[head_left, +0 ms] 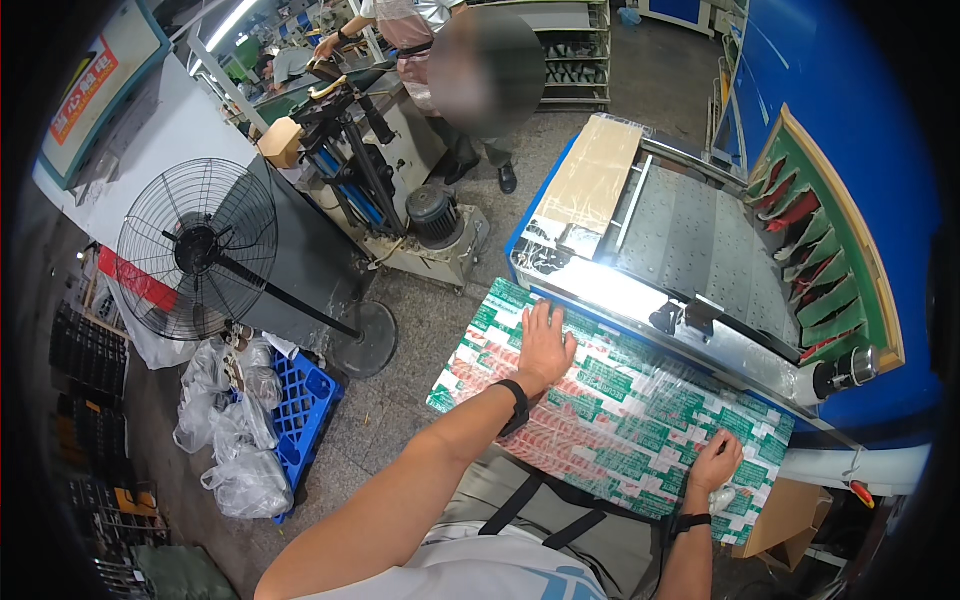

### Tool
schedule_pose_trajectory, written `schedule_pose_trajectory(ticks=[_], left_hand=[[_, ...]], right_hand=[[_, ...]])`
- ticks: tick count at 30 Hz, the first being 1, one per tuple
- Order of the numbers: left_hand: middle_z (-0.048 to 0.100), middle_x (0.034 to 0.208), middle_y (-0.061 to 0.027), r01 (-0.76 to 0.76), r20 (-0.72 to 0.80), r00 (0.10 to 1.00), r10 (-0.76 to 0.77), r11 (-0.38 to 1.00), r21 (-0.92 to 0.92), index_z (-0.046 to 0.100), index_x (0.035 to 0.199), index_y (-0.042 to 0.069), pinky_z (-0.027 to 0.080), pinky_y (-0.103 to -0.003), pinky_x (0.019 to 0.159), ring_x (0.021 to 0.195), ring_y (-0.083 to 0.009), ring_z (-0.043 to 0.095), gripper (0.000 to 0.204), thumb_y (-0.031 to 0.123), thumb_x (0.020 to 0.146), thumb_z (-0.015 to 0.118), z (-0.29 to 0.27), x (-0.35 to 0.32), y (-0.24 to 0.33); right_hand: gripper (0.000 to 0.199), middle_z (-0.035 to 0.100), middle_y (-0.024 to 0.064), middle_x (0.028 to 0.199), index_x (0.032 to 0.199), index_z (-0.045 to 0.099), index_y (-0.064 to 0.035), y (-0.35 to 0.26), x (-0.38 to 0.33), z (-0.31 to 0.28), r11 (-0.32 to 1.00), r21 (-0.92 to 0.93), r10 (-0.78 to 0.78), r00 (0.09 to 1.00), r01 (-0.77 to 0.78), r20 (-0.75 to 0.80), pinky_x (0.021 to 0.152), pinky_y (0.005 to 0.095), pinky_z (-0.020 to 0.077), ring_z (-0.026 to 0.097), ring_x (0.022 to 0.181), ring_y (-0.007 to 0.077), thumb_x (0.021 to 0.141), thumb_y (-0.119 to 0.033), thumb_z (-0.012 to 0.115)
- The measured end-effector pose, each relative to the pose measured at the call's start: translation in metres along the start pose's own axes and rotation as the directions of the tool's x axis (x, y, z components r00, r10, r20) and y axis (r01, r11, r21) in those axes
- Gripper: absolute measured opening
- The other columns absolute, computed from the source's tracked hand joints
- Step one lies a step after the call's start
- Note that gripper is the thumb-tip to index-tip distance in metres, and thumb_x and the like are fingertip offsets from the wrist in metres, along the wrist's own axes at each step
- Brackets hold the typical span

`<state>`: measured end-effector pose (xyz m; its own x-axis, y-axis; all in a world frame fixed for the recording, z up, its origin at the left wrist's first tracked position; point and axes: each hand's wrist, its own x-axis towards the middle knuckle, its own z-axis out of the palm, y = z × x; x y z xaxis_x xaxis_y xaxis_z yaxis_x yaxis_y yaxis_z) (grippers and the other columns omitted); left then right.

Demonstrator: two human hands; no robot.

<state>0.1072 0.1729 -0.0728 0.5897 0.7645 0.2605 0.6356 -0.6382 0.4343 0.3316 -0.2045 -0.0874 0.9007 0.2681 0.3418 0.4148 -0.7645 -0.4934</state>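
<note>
A board-like work surface [600,425], covered in green, white and red printed sheeting under clear film, lies in front of me. It stands against the near side of a blue machine with a grey slatted conveyor bed [690,225]. My left hand [545,350] rests on its far left part, fingers stretched out and apart, holding nothing. Over its right part is my right hand [717,462], fingers curled in; what they hold, if anything, is hidden. A small whitish thing [722,499] shows beside that hand's wrist. Both wrists wear dark bands.
A black pedestal fan [197,245] stands left, near a blue plastic crate [300,410] and clear plastic bags [245,475]. A cardboard box [785,525] is below the surface at right. Green and red flaps hang in the machine's opening [815,250]. Another person stands beyond.
</note>
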Motion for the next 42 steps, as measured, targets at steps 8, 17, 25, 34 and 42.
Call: schedule_pose_trajectory(ticks=[8,17,25,34,42], left_hand=[[0.046,0.154,-0.0328,-0.003,-0.024,1.0,0.003,1.0,0.008,0.05,0.15,-0.006,0.023,-0.066,0.131,0.152,-0.0503,0.039,0.061,0.026,0.1,0.062,0.0018,-0.0006,-0.0008],[0.046,0.155,-0.0321,0.003,-0.018,1.0,-0.003,1.0,0.005,0.05,0.15,-0.006,0.023,-0.065,0.132,0.152,-0.0497,0.039,0.062,0.027,0.099,0.062,0.0021,-0.001,-0.0006],[0.045,0.156,-0.0324,0.007,-0.012,1.0,-0.006,1.0,0.007,0.05,0.151,-0.005,0.022,-0.065,0.132,0.152,-0.05,0.038,0.062,0.027,0.099,0.063,0.0026,-0.001,-0.0013],[0.046,0.154,-0.0329,-0.021,-0.042,0.999,0.022,1.0,0.008,0.05,0.15,-0.006,0.024,-0.066,0.13,0.151,-0.0507,0.039,0.06,0.026,0.1,0.062,0.0033,-0.001,-0.0025],[0.046,0.153,-0.0325,-0.008,-0.037,0.999,0.009,1.0,0.017,0.05,0.15,-0.006,0.023,-0.066,0.131,0.151,-0.0506,0.039,0.061,0.026,0.099,0.063,0.0012,-0.0012,-0.0043]], right_hand=[[0.03,0.071,0.013,0.112,0.103,0.073,-0.0029,-0.0029,0.0015,-0.0003,1.0,-0.008,0.021,1.0,-0.021,0.02,0.1,0.049,0.0487,0.061,0.111,0.0365,0.111,-0.03,0.062],[0.032,0.071,0.0124,0.113,0.105,0.074,-0.0033,-0.0021,0.0007,-0.0001,1.0,-0.017,0.023,1.0,-0.023,0.018,0.101,0.0487,0.049,0.061,0.112,0.0361,0.111,-0.032,0.062],[0.032,0.071,0.0123,0.114,0.105,0.075,-0.0035,-0.0023,0.0011,0.0006,0.999,-0.016,0.028,0.999,-0.028,0.025,0.1,0.0484,0.0493,0.061,0.113,0.036,0.111,-0.032,0.062],[0.03,0.07,0.0124,0.113,0.106,0.075,-0.0049,-0.0015,-0.0008,0.0003,1.0,-0.014,-0.008,1.0,0.009,0.03,0.101,0.0496,0.0485,0.061,0.111,0.0364,0.112,-0.031,0.062],[0.029,0.07,0.0125,0.111,0.107,0.076,-0.0056,-0.007,-0.0004,0.0007,0.999,0.006,-0.034,0.999,0.034,0.033,0.1,0.0491,0.0482,0.061,0.109,0.0365,0.112,-0.03,0.061]])
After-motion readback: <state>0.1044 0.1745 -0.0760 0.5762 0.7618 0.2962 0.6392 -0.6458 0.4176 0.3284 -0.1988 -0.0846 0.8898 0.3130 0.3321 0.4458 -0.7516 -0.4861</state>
